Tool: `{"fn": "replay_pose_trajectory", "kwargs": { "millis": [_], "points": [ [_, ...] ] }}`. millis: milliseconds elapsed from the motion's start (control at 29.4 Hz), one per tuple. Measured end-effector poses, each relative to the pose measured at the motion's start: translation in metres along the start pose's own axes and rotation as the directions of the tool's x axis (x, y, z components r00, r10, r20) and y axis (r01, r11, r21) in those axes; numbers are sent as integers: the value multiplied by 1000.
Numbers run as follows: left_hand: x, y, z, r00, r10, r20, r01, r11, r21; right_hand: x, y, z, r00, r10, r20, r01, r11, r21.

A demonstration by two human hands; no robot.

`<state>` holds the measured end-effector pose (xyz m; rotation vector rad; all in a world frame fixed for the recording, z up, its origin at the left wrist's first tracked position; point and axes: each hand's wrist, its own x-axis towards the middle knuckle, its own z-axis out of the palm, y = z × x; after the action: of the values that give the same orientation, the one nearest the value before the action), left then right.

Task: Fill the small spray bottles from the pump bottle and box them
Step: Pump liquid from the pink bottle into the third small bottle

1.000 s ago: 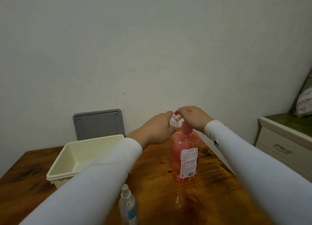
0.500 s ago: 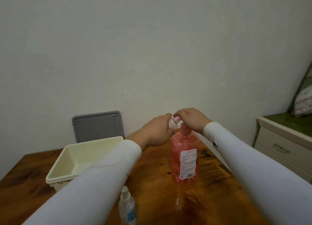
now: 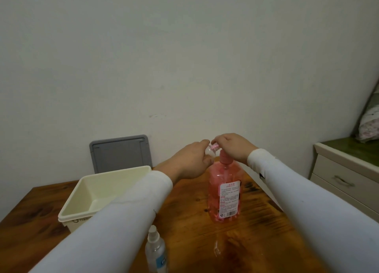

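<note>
A pink pump bottle point(image 3: 224, 192) with a white label stands upright on the wooden table. My right hand point(image 3: 232, 146) lies over its pump head, fingers curled down on it. My left hand point(image 3: 189, 160) holds a small clear spray bottle point(image 3: 210, 151) against the pump's spout; most of that bottle is hidden by my fingers. A second small spray bottle point(image 3: 156, 251) with a white nozzle and blue label stands near the table's front edge, beside my left sleeve. A cream plastic box point(image 3: 82, 203) sits open on the left.
A grey lid point(image 3: 121, 152) leans against the wall behind the box. A small clear piece point(image 3: 216, 249) lies on the table point(image 3: 256, 221) in front of the pump bottle. A white drawer cabinet point(image 3: 346, 176) stands at the right.
Both hands have stayed at the pump head with the small bottle at the spout. Only the view has shifted slightly; the pump bottle has not moved.
</note>
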<state>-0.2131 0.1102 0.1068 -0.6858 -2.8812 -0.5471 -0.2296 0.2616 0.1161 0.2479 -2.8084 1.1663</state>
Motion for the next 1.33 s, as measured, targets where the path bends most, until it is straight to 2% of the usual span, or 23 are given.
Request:
{"fn": "replay_pose_trajectory", "kwargs": {
  "millis": [102,272,510,647,851,1021,1191,1327],
  "points": [
    [2,3,-6,1000,6,-17,-6,1000,5,2,-4,-6,999,-22,-48,24,999,28],
    [0,1,0,1000,-3,-10,3,1000,2,0,0,1,999,-47,-23,46,999,-29],
    [1,-1,3,1000,-13,9,13,1000,-2,-3,1,5,999,3,-35,-2,999,34],
    [2,3,-3,1000,1,-27,-1,1000,0,0,-5,-4,996,-32,-83,35,999,40],
    [2,1,2,1000,2,-7,-2,1000,0,-1,4,2,999,-29,-21,28,999,-25],
    [1,-2,5,1000,-10,16,10,1000,3,-4,2,5,1000,27,-12,-27,998,51],
    [2,4,-4,1000,6,-20,-7,1000,-9,-2,-4,-5,996,-40,-76,40,999,2],
    [1,3,-3,999,9,-31,-10,1000,-7,-4,-5,-4,996,-75,-52,72,996,-59]
  ]
}}
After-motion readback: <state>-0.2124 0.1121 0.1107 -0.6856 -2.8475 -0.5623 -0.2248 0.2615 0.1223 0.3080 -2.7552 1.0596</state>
